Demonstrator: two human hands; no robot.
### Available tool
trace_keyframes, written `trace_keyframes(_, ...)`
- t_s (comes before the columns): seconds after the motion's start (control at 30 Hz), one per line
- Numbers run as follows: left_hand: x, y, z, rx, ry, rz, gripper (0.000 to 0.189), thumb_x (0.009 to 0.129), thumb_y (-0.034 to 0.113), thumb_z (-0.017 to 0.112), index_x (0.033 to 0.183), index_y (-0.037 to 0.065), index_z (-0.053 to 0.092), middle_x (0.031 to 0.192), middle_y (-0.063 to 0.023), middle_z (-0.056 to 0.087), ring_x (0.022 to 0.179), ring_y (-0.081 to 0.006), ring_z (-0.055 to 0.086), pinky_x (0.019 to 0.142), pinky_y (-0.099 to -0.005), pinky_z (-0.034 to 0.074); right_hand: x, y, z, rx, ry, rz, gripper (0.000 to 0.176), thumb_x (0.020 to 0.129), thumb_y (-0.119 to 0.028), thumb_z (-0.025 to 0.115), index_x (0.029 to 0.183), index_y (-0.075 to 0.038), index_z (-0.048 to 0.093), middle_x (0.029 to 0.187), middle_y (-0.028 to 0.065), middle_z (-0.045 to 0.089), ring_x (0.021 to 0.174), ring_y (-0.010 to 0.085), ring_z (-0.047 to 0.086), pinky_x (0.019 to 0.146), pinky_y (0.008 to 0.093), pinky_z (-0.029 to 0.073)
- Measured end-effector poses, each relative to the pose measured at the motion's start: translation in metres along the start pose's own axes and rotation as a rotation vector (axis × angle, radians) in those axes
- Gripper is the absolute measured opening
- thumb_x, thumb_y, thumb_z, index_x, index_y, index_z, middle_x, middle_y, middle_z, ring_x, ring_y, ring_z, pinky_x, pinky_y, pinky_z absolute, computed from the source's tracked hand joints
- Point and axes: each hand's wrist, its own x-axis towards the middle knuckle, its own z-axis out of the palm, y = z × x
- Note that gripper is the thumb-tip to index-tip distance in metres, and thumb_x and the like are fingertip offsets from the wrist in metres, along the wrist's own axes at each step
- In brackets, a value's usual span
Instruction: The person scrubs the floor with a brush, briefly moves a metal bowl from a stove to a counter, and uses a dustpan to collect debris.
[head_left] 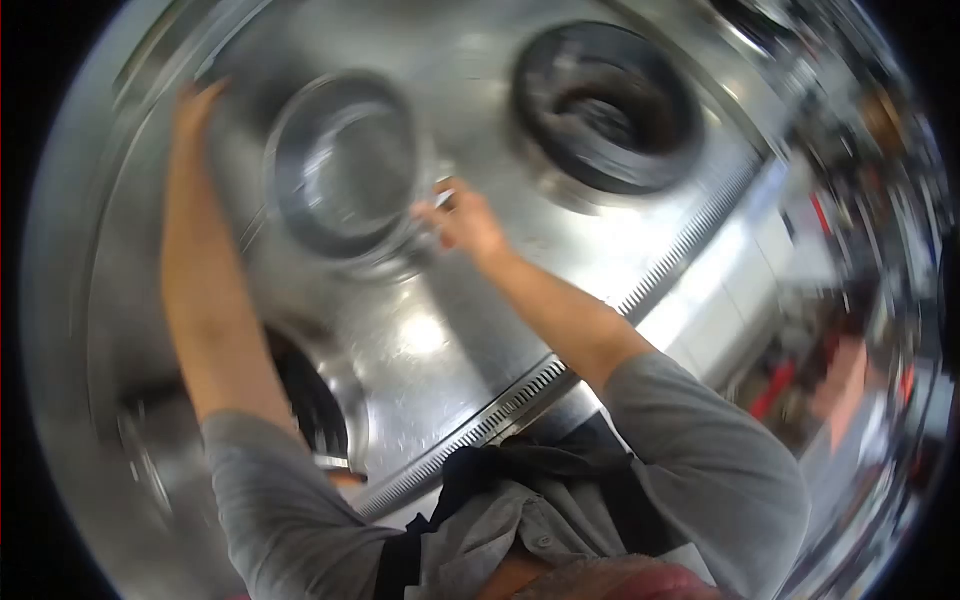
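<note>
A round, deep metal pan (pixel 345 170) is over the steel cooktop (pixel 400 330), its inside facing me. My right hand (pixel 465 215) is closed at the pan's near right edge, with a small pale, shiny part showing between the fingers. Stretched far forward, my left hand (pixel 200 105) is at the back left, beside a small dark spot near the raised back edge. Motion blur smears its fingers, so I cannot tell what it grips.
A large black burner ring (pixel 610 110) sits to the right of the pan. Another dark burner (pixel 310 400) is partly hidden behind my left arm. A slotted grate (pixel 520 390) runs along the cooktop's front edge. Blurred kitchen items crowd the far right.
</note>
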Motion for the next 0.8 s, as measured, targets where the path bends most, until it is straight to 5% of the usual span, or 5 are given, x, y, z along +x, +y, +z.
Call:
trace_keyframes(0.1,-0.038,0.060,0.013,-0.258,0.014,-0.178,0.066,0.073,0.031,0.072,0.126,-0.001,0.049,0.124,-0.0162,0.054,0.115,-0.0256,0.051,0.093,-0.0323,0.042,-0.057,0.011,-0.037,0.016,-0.114,0.076,0.053,0.083,-0.043,0.063,0.110,0.001,0.053,0.064,0.0087,0.059,0.046,0.0152,0.054,0.047,0.0323,0.045)
trace_keyframes(0.2,-0.028,0.043,0.035,-0.385,-0.073,-0.256,0.056,0.077,0.023,0.069,0.124,0.000,0.051,0.121,-0.0133,0.056,0.112,-0.0236,0.053,0.091,-0.0294,0.043,-0.125,0.025,-0.072,0.033,-0.217,0.230,0.047,0.085,-0.044,0.062,0.105,-0.001,0.057,0.063,0.0082,0.058,0.046,0.0141,0.052,0.047,0.0315,0.043)
trace_keyframes(0.4,-0.162,0.173,0.043,-0.273,-0.123,0.188,0.058,0.080,0.013,0.063,0.133,0.001,0.042,0.125,-0.0109,0.054,0.116,-0.0224,0.051,0.098,-0.0318,0.038,-0.212,0.049,-0.097,-0.148,-0.223,0.271,0.038,0.084,-0.042,0.063,0.090,-0.004,0.058,0.058,0.0077,0.056,0.052,0.0164,0.052,0.051,0.0320,0.042)
trace_keyframes(0.6,-0.222,0.160,-0.061,-0.250,-0.133,0.143,0.060,0.081,0.012,0.061,0.137,0.008,0.041,0.131,-0.0094,0.051,0.122,-0.0247,0.048,0.101,-0.0345,0.037,-0.235,0.027,-0.099,-0.281,-0.110,0.195,0.038,0.083,-0.040,0.065,0.084,-0.003,0.056,0.059,0.0101,0.056,0.053,0.0186,0.052,0.053,0.0325,0.043)
trace_keyframes(0.8,-0.427,0.139,-0.182,-0.635,-0.220,0.337,0.045,0.082,0.012,0.063,0.124,-0.002,0.051,0.117,-0.0153,0.060,0.109,-0.0218,0.057,0.095,-0.0312,0.044,-0.309,0.032,-0.013,-0.301,-0.272,-0.053,0.037,0.083,-0.034,0.066,0.082,0.001,0.056,0.066,0.0130,0.060,0.058,0.0211,0.055,0.056,0.0332,0.044)
